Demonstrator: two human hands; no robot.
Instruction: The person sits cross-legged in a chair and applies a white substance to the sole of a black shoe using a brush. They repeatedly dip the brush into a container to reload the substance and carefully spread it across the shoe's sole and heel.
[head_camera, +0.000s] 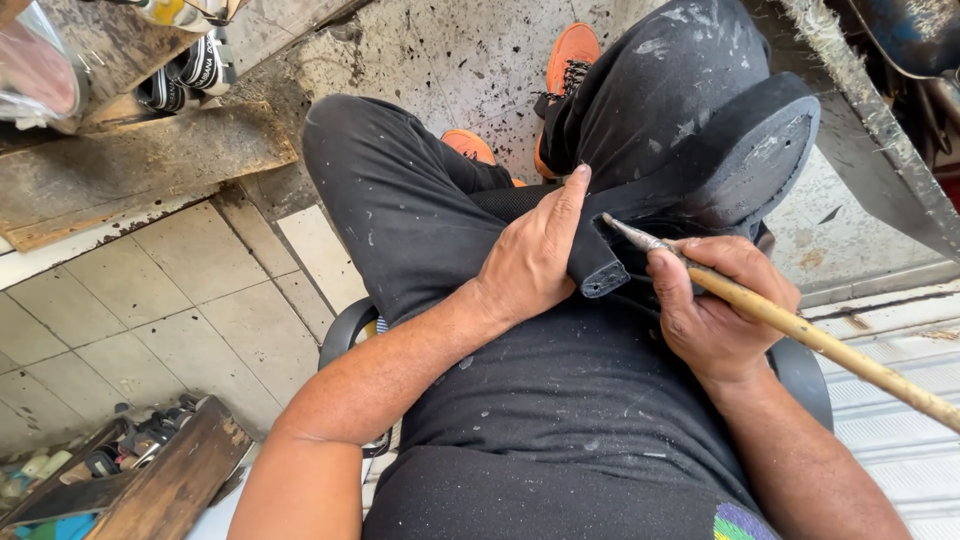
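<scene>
two hands at work over a seated person's lap. the left hand wraps around the heel end of one black shoe, thumb stretched up along its side, fingers hidden behind it. the shoe lies sole-up across the right thigh, its one dark sole facing the camera and its block heel pointing toward the body. the right hand is clenched around one tool with a pale wooden handle; the tool's metal tip touches the shoe where heel meets sole. the handle's far end is cut off at the right edge of the view.

two orange shoes on the person's feet: the one further away shows laces and toe, the nearer one is mostly hidden behind the left knee. black trousers and black shirt are flecked with pale spots. one chair armrest shows beside the left forearm.

at the upper left, one wooden shelf and one black-and-white shoe, partly cut off. at the lower left, a wooden box holds small items too crowded and small to count. the tiled floor lies between them. the upper of the black shoe is out of sight.
</scene>
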